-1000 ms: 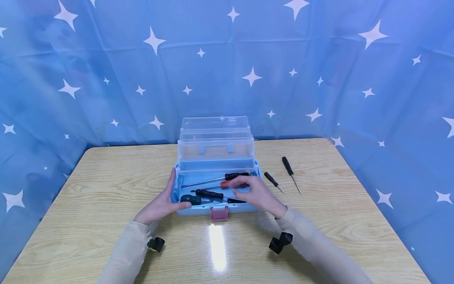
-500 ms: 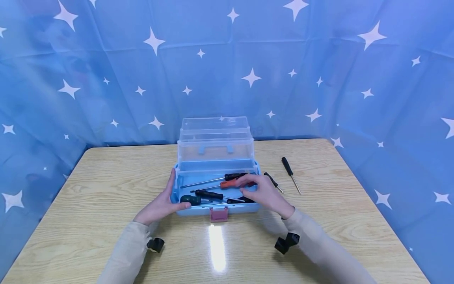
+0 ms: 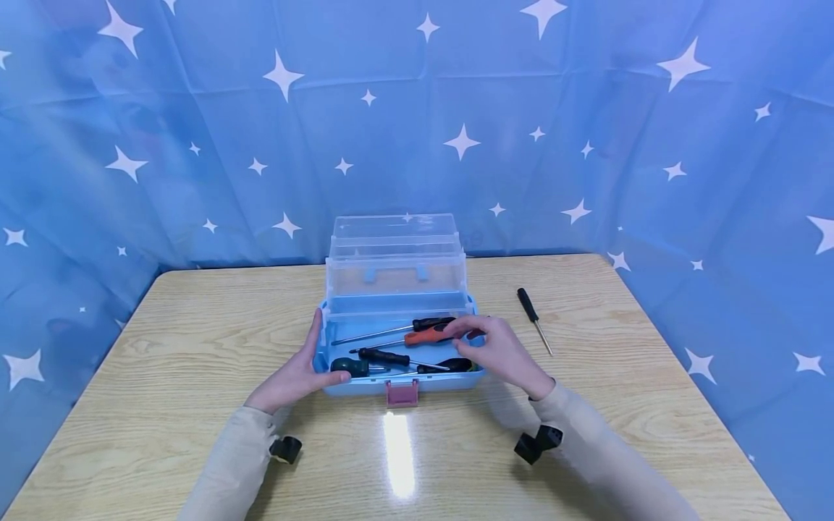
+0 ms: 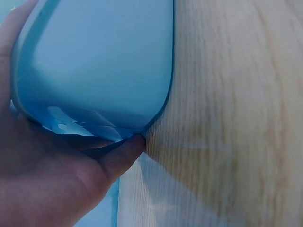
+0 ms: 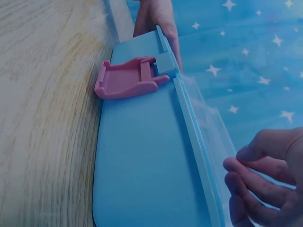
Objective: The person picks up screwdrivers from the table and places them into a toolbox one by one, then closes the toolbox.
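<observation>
A blue toolbox (image 3: 365, 389) stands with its clear lid (image 3: 396, 250) raised. My left hand (image 3: 289, 380) grips the box's left end, thumb at the front rim; the left wrist view shows its fingers around the end. My right hand (image 3: 504, 354) hovers at the box's right end, fingers loosely bent. In the right wrist view nothing shows between those fingers. Inside lie an orange-handled screwdriver (image 3: 420, 337), whose handle end is next to my right fingertips, a stubby green screwdriver (image 3: 350, 366) and several black-handled screwdrivers (image 3: 384, 357).
On the wooden table (image 3: 215, 333), right of the box, lies a black-handled screwdriver (image 3: 528, 304). A pink latch (image 5: 123, 80) hangs down on the box's front. A blue star-patterned curtain (image 3: 391, 145) stands behind the table.
My right hand has moved right, away from the orange screwdriver, uncovering more of its handle and of a black one. It now hides the small screwdriver on the table. My left hand stays put.
</observation>
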A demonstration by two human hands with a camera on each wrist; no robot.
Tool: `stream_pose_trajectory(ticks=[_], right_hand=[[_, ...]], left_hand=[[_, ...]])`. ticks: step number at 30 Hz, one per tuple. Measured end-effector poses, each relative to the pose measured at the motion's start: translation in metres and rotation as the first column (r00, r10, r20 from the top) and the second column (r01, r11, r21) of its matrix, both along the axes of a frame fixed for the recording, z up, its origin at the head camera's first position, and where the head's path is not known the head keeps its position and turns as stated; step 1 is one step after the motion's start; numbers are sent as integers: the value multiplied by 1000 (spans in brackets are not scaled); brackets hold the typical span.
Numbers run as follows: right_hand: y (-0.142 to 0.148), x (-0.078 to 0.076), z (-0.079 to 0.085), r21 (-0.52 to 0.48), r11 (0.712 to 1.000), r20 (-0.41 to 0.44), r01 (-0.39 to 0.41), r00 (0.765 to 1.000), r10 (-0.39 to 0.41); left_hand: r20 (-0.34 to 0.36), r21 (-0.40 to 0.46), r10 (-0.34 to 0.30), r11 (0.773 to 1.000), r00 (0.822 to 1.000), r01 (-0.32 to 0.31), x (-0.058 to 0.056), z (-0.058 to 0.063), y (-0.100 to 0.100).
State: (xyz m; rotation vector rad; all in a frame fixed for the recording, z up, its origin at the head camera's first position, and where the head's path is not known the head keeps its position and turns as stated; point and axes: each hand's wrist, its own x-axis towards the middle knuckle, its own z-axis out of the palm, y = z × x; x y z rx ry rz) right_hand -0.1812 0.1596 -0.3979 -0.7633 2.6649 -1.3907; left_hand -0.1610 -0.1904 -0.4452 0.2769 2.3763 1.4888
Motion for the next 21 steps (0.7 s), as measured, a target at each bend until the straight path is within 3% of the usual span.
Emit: stream_pose_trajectory(ticks=[21], right_hand=[[24,-4,5,-16,999,-34,43,999,-43]], left_hand=[[9,6,0,1000,1000,0,1,1,0]])
